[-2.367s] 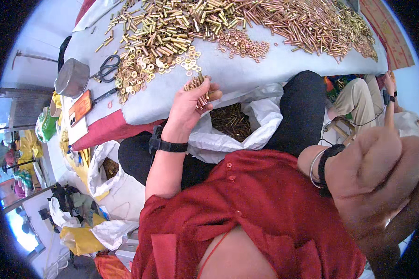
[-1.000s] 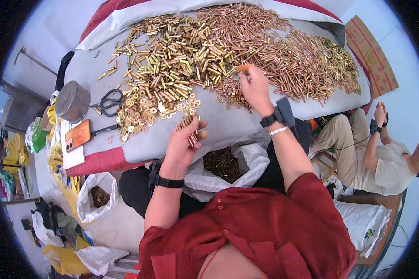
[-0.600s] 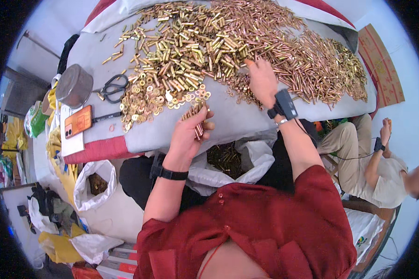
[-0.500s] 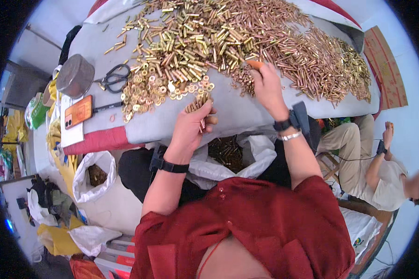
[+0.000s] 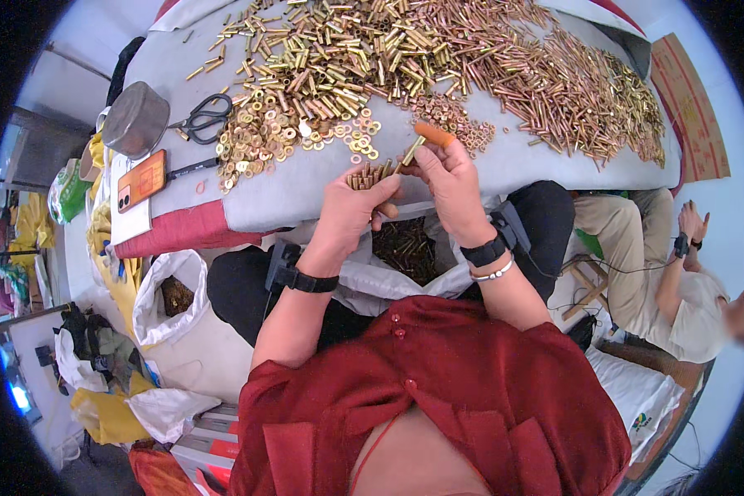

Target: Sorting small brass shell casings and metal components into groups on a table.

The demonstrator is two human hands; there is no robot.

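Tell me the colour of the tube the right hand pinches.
Gold; the tube in the right hand shows best in the head view.

Across the upper frame, a grey-covered table bears brass tubes at top centre, slim coppery pieces upper right, and washers and scissors (black-handled) upper left.

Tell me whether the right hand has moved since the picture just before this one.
Yes. Judged against the black scissors, the right hand has moved leftward and toward the person, now close beside the left hand.
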